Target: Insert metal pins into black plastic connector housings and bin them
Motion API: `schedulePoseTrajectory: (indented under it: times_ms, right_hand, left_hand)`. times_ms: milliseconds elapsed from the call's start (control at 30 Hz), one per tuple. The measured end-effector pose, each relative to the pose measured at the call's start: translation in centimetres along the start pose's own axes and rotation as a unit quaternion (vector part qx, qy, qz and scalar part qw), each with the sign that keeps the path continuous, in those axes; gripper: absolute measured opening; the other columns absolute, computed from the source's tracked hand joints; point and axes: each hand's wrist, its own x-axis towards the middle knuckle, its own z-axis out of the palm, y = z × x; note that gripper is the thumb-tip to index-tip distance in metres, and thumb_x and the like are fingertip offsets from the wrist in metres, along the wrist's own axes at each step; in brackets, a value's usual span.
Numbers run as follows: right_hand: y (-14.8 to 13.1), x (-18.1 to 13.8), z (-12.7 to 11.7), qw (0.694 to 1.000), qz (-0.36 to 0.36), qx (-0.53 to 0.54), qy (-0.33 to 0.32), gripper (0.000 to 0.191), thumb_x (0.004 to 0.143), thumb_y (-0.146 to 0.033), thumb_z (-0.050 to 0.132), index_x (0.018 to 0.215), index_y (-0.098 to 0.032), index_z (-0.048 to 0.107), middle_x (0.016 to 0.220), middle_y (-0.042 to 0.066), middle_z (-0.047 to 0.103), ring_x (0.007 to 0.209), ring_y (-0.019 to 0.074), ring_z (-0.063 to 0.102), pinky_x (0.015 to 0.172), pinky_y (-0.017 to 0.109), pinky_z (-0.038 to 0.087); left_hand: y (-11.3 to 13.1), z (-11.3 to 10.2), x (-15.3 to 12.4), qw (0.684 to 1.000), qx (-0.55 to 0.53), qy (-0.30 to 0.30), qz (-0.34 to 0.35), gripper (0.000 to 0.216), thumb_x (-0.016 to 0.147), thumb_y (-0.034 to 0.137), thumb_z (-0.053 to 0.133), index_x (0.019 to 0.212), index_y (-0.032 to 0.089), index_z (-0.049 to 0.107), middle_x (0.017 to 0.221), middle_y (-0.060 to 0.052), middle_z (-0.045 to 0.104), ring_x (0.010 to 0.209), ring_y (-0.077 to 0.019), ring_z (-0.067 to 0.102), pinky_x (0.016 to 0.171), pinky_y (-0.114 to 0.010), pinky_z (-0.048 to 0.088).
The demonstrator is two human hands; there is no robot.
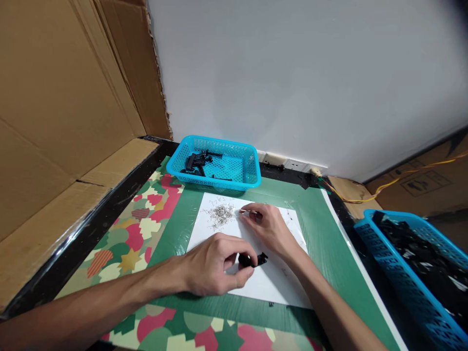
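The work surface carries a green covering [329, 219], with multicoloured patterned paper [127, 234] along the left and near edges. A white sheet [270, 287] lies on the green covering and bears a loose pile of small metal pieces [222, 214] near its far left corner. The left hand [214, 263] pinches a black part [262, 259] between thumb and forefinger, over the white sheet. The right hand [268, 224], just right of the pile, pinches a slim item [247, 211] too small to identify. A blue basket [219, 183] at the far edge contains black components [195, 163]; a second blue basket [387, 261], at right, contains dark items [420, 253]. A pale grey wall [292, 73] bounds the far side, with sockets [296, 165] at its base. Cardboard panels [54, 97] enclose the left side. A yellow cable [398, 180] extends rightward from near the sockets, past a cardboard box [427, 183].
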Motion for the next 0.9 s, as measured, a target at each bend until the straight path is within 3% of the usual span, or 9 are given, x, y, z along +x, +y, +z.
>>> schedulePoseTrajectory:
  times_ms: [167,333,533,633,733,900]
  right_hand:
    - [-0.7,2.1,0.6,0.999,-0.017,0.003,-0.046,0.016,0.09,-0.024,0.076,0.101,-0.019,0.087,0.066,-0.001,0.066,0.061,0.0146,0.05,0.058,0.027,0.035]
    - [-0.7,2.7,0.1,0.996,-0.015,0.013,-0.086,0.003,0.085,-0.018,0.079,0.082,-0.018,0.082,0.07,0.001,0.07,0.063,0.0153,0.056,0.061,0.028,0.039]
    - [-0.2,1.5,-2.1,0.987,-0.021,0.137,-0.087,0.01,0.089,-0.029,0.084,0.084,-0.019,0.083,0.085,0.005,0.075,0.074,0.0182,0.062,0.067,0.03,0.045]
    - [-0.4,-0.2,-3.3,0.979,-0.038,0.196,-0.041,0.014,0.087,-0.035,0.09,0.087,-0.022,0.087,0.079,0.005,0.072,0.07,0.0176,0.058,0.063,0.031,0.042]
    - [-1.3,-2.2,-3.7,0.969,-0.065,0.238,0.007,0.012,0.084,-0.036,0.094,0.083,-0.025,0.09,0.07,0.003,0.069,0.064,0.0162,0.052,0.059,0.031,0.037]
    - [-2.3,-4.2,-3.2,0.972,-0.08,0.22,0.006,0.013,0.088,-0.041,0.091,0.09,-0.029,0.092,0.066,0.003,0.066,0.061,0.0162,0.052,0.057,0.031,0.038]
  left_hand:
    - [0.2,-0.2,0.1,0.999,0.007,0.017,0.032,0.016,0.088,0.017,0.068,0.098,0.012,0.079,0.072,0.0,0.068,0.057,-0.0091,0.047,0.057,-0.023,0.04]
    - [0.0,-0.2,0.0,0.999,0.003,0.023,0.034,0.015,0.088,0.018,0.066,0.096,0.014,0.079,0.072,0.0,0.069,0.056,-0.0098,0.047,0.058,-0.024,0.041]
    - [-0.8,-0.7,0.3,0.994,-0.053,0.084,-0.045,0.023,0.102,0.026,0.055,0.092,0.017,0.074,0.087,-0.003,0.07,0.078,-0.0152,0.058,0.075,-0.028,0.045]
    - [-1.4,-1.1,0.7,0.972,-0.181,0.113,-0.1,0.032,0.109,0.041,0.052,0.09,0.018,0.065,0.081,0.001,0.058,0.071,-0.0122,0.049,0.063,-0.023,0.038]
    - [-1.7,-1.0,1.1,0.929,-0.319,0.077,-0.169,0.039,0.104,0.057,0.062,0.092,0.021,0.054,0.07,0.009,0.031,0.055,-0.0082,0.024,0.05,-0.019,0.02]
    - [-1.5,-0.3,0.9,0.917,-0.347,0.002,-0.195,0.046,0.101,0.067,0.063,0.097,0.021,0.056,0.071,0.009,0.027,0.058,-0.0084,0.018,0.049,-0.018,0.015]
